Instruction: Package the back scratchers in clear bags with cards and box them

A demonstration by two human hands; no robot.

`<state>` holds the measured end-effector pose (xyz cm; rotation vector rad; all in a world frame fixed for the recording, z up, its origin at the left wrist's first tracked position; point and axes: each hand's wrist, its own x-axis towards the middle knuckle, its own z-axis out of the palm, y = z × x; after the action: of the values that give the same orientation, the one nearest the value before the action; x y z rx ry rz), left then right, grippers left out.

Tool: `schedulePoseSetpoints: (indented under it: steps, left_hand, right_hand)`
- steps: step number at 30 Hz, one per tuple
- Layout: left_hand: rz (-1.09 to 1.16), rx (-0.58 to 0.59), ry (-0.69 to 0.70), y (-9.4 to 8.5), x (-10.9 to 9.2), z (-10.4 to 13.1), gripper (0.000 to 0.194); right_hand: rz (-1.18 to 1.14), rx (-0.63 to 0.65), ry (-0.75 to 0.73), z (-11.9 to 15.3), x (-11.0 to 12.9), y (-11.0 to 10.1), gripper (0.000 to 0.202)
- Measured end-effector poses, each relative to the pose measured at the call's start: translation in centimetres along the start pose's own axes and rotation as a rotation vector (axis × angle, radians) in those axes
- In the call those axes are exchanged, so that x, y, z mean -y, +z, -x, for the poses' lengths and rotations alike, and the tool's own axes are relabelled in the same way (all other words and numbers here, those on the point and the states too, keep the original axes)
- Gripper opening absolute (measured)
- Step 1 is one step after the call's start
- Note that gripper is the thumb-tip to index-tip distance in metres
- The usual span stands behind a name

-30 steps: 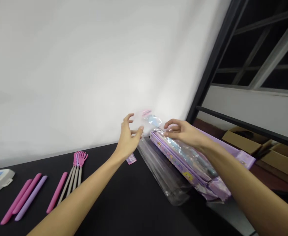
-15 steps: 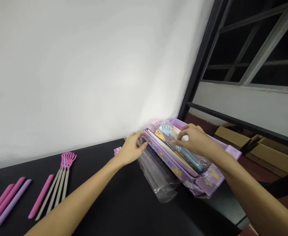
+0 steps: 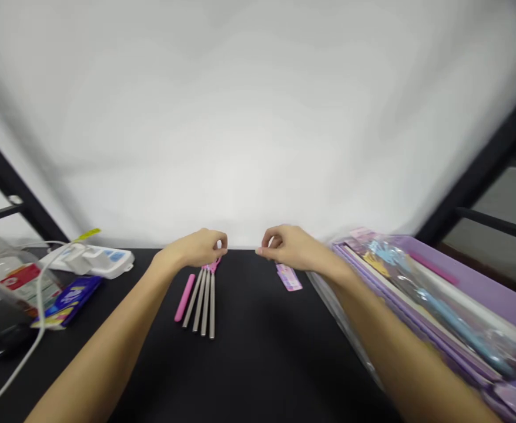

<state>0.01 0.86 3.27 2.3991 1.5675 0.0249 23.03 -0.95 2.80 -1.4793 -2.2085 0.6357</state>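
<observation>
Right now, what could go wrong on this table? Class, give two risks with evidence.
The left hand partly hides the pink heads of the metal rods, so a low sweep might knock them askew. The white cable loops loosely near the blue packet, so it might get snagged.

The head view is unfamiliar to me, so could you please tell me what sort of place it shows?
Probably a desk or worktable indoors, judging by the black tabletop, the power strip and what looks like a mouse.
</observation>
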Motion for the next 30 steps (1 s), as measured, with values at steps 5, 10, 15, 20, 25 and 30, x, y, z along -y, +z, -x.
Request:
schedulePoseSetpoints:
  steps: [5,10,15,20,25,30]
  left_hand:
    - [-0.145,0.076,-0.25,1.1,5.3,1.9,0.025]
    - [-0.178,0.185,-0.399,0.6,8.4,2.8,0.05]
    - [-0.119,0.292,-0.398,0.5,9.4,3.1,0.044]
    - [-0.024,0.353,-0.357,1.3,8.1,2.7,0.045]
    - [-0.029,0.352,-0.291,1.4,5.5,2.1,0.034]
    - [-0.15,0.296,-0.339,2.4,4.0,1.5,0.031]
  right_hand:
    - [-0.063,0.271,0.059,-3.2,1.9,7.8,0.013]
    - [-0.226,0.329,0.081,-3.6,1.9,11.8,0.026]
    - [-0.228,0.259,0.077,-3.2,1.8,12.7,0.029]
    - [-0.173,0.197,0.12,-3.1,1.8,12.7,0.027]
    - [-0.216,0.125,0.228,-3.7,0.8,12.1,0.03]
    - [-0.574,0.077,0.282,-3.5,-0.1,10.2,0.033]
